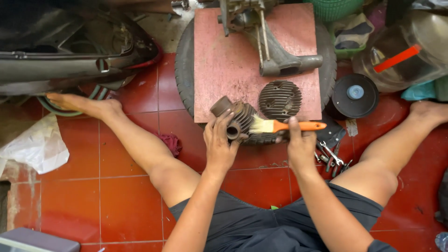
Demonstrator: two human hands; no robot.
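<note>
The left hand (218, 142) grips a finned engine cylinder (234, 119), fingers wrapped around its body, at the near edge of a red board (224, 60). The right hand (300, 144) holds an orange-handled brush (280, 126), fingers closed on the handle, bristles touching the cylinder's fins. A finned cylinder head (280, 99) lies on the board just beyond.

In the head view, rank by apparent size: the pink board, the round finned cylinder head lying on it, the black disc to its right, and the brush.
1. pink board
2. black disc, round finned cylinder head: too alike to rank
3. brush, long but thin, held in the right hand
</note>
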